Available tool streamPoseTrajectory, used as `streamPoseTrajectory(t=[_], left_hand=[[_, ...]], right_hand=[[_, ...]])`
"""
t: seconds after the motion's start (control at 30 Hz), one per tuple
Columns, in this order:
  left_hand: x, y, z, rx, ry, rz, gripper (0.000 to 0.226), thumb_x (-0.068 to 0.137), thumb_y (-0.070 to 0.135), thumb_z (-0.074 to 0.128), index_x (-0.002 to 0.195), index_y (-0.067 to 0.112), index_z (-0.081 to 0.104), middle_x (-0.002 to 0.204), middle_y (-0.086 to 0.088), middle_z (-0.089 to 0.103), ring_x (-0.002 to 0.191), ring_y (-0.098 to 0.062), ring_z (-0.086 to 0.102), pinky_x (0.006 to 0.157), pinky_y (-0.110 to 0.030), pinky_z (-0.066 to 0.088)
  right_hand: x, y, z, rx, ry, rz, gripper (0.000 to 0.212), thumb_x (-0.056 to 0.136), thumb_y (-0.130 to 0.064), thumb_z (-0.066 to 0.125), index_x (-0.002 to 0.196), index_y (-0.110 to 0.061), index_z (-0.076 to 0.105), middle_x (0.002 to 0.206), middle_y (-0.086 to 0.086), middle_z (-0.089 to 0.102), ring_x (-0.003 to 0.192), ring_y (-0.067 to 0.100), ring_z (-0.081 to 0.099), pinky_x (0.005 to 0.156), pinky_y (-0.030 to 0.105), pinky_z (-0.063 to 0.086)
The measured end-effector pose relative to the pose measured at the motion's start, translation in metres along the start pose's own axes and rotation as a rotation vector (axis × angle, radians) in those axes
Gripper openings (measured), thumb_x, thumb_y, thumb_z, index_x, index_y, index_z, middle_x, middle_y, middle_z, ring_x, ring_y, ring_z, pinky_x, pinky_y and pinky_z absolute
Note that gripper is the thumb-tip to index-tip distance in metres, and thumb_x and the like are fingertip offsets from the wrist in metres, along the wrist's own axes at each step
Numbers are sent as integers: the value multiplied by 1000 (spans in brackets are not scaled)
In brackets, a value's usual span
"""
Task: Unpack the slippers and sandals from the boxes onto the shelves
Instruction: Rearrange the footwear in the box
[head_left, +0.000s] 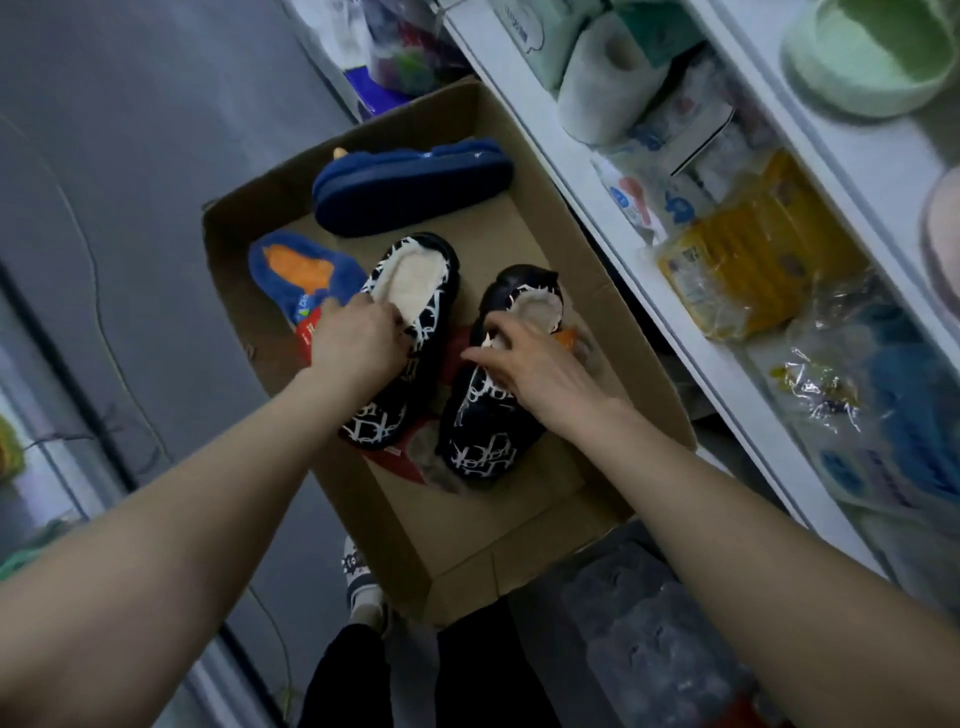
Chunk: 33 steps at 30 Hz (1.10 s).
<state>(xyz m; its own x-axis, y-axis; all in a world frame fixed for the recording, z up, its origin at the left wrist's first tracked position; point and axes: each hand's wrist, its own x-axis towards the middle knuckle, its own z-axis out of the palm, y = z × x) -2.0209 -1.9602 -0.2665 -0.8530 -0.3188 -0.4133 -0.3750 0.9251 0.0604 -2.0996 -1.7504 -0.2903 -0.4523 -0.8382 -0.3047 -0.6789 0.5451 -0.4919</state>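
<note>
While each grip (358, 338) (524, 364) pinches a black slipper (410, 291) (483, 426), cardboard box (467, 551), grey floor (130, 182), white shelves (649, 270)

A cardboard box (524, 566) sits on the grey floor (156, 156) beside white shelves (613, 228). The shelves carry pale fluffy slippers (602, 78) and yellow packets (748, 260).

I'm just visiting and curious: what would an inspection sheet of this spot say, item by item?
Surface: cardboard box, open, on the floor beside the shelves.
Job's things: two black patterned slippers and two blue slippers in the box.
Clutter: red packaging under the black pair.
Hands: left hand grips one black slipper; right hand grips the other.
Cables: thin cord on the floor.
Surroundings: shelves hold a green slipper, white slipper, yellow packs.
</note>
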Motion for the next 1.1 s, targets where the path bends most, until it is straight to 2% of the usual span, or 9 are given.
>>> streamPoseTrajectory(t=[0.17,0.27,0.37,0.5,0.63,0.7,0.8,0.97,1.1], left_hand=[[-24,-9,11,-752,200,20,74,84,59,59,146,28,33,138,-4,40,120,-17,47,101,-32,40],[-35,-24,20,-645,115,14,75,86,54,60,148,24,30,141,-7,40,127,-22,42,106,-36,36],[-43,-37,41,-635,-130,-45,77,86,48,64,149,26,26,144,-10,38,129,-28,43,107,-43,39],[-49,-36,60,-722,-186,-57,80,84,42,68,148,33,22,139,-8,47,123,-25,49,102,-42,44],[-45,-24,59,-933,-128,-167,75,80,39,74,139,28,30,117,6,54,100,-14,57,84,-27,46],[-38,-20,60,-984,-126,-207,74,78,34,77,134,24,30,115,2,56,97,-16,60,82,-29,50],[-31,-17,67,-1074,-166,-214,76,77,24,79,131,24,26,123,-7,56,104,-22,62,91,-41,54],[-28,-19,84,-1127,-208,-143,99,80,17,76,149,34,8,138,5,43,125,-20,49,104,-46,44],[-32,-27,92,-1224,-212,-110,97,80,15,75,151,35,11,142,3,44,127,-17,49,105,-49,43]], right_hand=[[-9,-4,21,318,78,138,63,97,8,42,150,-25,38,161,0,22,147,16,21,117,24,24],[-32,-10,19,381,304,257,56,101,-1,37,151,-26,34,160,0,23,144,9,20,109,4,16],[-55,-5,32,551,428,581,52,105,-24,38,155,-25,21,160,2,19,145,14,21,116,27,26],[-69,8,63,959,212,952,63,103,-53,30,157,-27,11,163,1,19,148,23,21,117,38,22],[-65,14,73,1151,221,897,53,106,-48,27,156,-33,19,158,-9,29,144,14,29,116,35,25],[-67,20,75,1288,248,887,47,106,-29,32,152,-40,25,144,-12,41,131,13,40,108,40,34],[-70,25,79,1282,249,867,71,90,-3,51,147,-40,28,126,-14,48,119,15,51,97,41,48],[-77,19,104,1350,142,807,116,64,-49,86,153,-41,13,150,-7,42,133,15,46,113,43,39],[-75,7,119,1477,207,730,104,73,-40,81,154,-33,16,148,-9,42,133,8,41,113,30,32]])
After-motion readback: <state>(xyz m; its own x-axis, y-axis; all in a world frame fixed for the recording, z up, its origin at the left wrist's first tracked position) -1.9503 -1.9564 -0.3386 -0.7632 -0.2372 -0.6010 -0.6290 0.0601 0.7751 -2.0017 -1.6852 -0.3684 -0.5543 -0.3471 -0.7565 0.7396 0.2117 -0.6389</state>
